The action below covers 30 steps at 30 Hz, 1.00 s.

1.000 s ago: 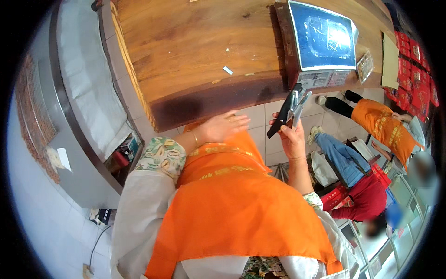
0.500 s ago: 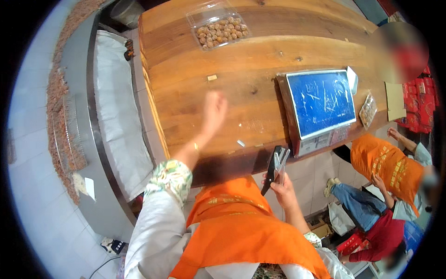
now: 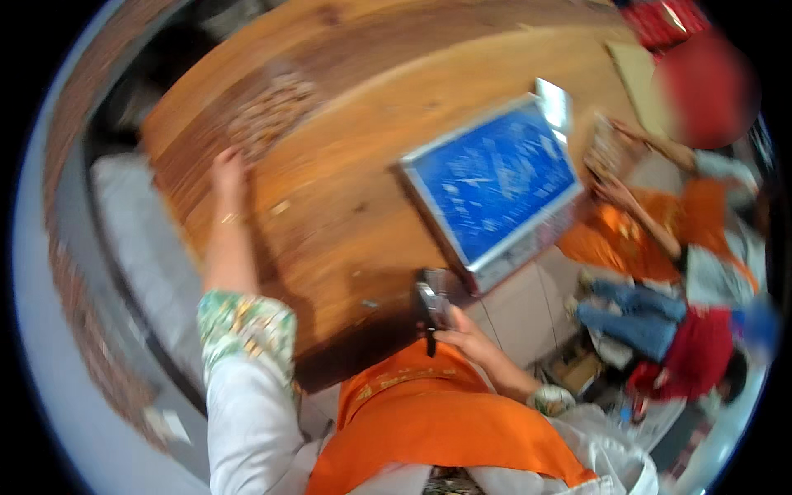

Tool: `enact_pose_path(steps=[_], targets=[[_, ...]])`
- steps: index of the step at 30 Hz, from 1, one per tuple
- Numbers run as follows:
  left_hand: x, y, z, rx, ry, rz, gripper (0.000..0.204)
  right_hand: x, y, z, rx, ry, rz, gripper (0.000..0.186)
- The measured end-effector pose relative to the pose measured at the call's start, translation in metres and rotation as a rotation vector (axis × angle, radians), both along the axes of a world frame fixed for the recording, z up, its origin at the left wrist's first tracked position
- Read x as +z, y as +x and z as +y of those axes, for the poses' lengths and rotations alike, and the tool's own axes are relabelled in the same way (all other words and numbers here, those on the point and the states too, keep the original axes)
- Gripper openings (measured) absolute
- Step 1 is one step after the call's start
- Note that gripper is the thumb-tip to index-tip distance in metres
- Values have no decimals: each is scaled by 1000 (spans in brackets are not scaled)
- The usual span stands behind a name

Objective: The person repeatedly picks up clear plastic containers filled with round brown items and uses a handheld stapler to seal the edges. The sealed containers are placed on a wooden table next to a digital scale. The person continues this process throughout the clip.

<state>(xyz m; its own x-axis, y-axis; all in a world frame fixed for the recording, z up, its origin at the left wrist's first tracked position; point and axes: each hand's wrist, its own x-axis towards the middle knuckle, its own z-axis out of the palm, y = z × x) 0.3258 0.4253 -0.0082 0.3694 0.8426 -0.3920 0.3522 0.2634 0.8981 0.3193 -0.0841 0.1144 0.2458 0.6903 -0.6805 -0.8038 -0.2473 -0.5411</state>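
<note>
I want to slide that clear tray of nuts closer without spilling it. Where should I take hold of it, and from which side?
Grip the clear tray by its near rim, coming from the person's side, where the left hand already reaches. It looks shallow, open-topped and flat on the wooden counter, so probably drag it level. Blur hides the rim's detail.

My left hand is stretched far out over the wooden counter, its fingertips at the near edge of a blurred clear tray of brown nuts. My right hand stays near my orange apron, fingers wrapped around a dark handheld device. To the right a blue screen lies on the counter. Beyond it, at the far right, other people in orange are busy.
</note>
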Motion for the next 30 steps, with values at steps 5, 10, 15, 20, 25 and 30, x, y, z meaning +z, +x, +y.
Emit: enact_pose_path(steps=[5,10,15,20,25,30], targets=[[-15,-8,-9,-1,101,63,23,0,0,15,60,19,-137,47],[-29,-78,-31,-70,162,-53,24,-26,-26,36,168,-116,-413,40],[-2,-176,-94,-179,392,330,31,-51,-35,73,56,-212,-553,29],[12,-240,-164,-84,56,203,28,-93,-16,81,-33,-327,-521,24],[11,-275,-192,-149,-39,143,29,-100,1,79,182,-489,-1026,21],[23,-260,-141,-10,-347,-122,48,-55,-16,118,101,-463,-1719,23]])
